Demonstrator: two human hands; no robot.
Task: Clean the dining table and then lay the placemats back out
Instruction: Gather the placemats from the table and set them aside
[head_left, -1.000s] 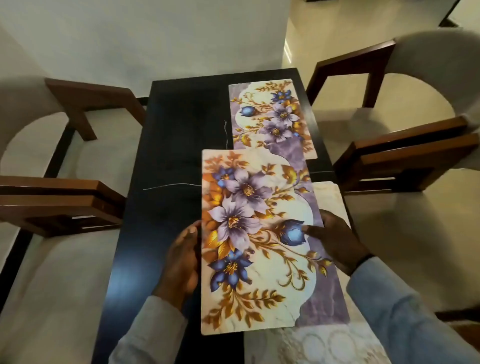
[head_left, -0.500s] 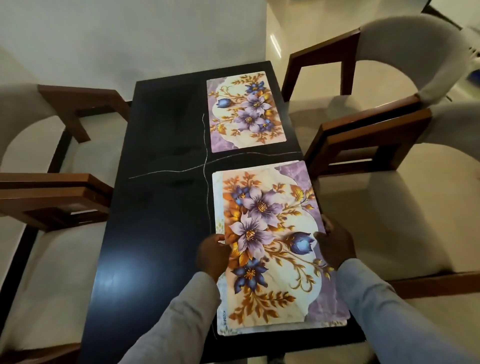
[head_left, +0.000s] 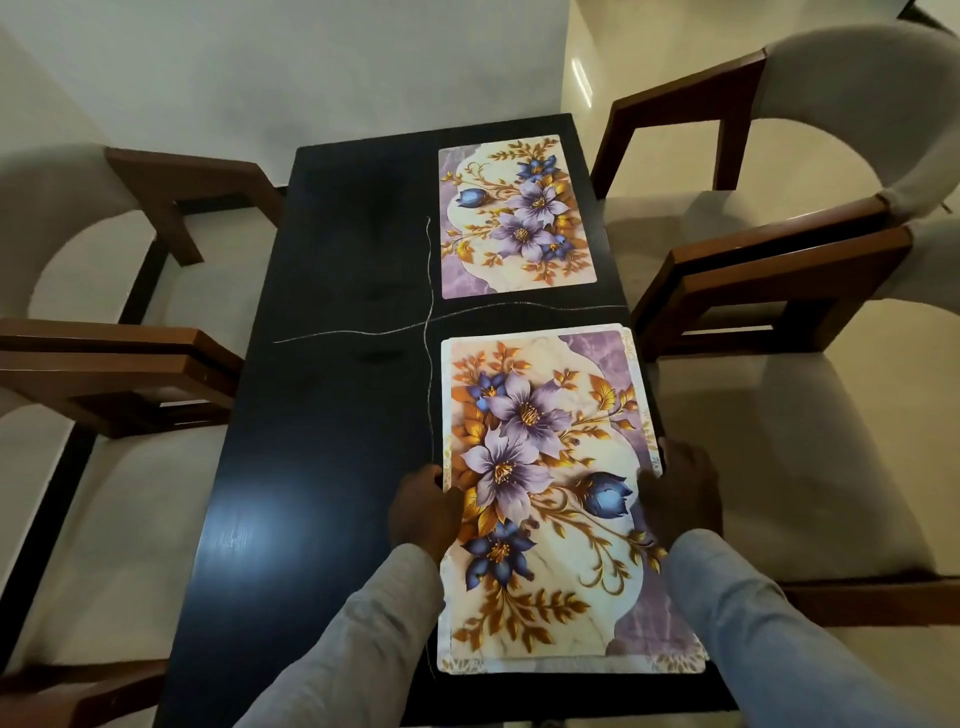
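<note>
Placemat (head_left: 540, 467) lies flat on the dark surface (head_left: 322, 467), near right quarter, long axis running away from the person | left hand (head_left: 423, 512) and right hand (head_left: 680, 493) flank its long edges, fingers clamped on them | second placemat (head_left: 514, 215) beyond.

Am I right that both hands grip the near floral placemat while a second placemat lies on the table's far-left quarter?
Not quite. The head view shows the second placemat on the far-right quarter. Both the left hand and right hand do grip the near placemat.
</note>
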